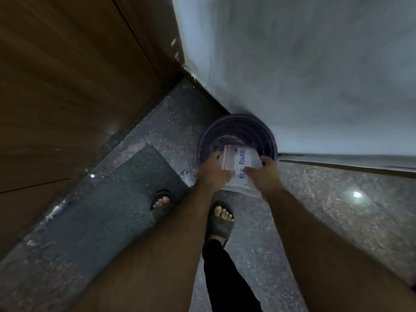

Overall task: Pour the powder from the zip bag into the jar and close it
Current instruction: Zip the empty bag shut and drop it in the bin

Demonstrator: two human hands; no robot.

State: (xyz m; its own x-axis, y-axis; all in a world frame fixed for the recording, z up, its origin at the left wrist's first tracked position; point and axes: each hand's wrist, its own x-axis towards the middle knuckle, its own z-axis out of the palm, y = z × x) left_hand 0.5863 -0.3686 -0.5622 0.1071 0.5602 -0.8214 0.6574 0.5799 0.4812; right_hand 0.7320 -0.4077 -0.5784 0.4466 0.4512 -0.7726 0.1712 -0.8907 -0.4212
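The zip bag (238, 164) labelled MILK POWDER is held over a dark round bin (236, 140) on the floor (315, 210), pinched at its left edge by the left hand (212, 170) and at its right by the right hand (262, 174). It is best kept taut and level. No jar is seen; blur hides whether the zip is sealed
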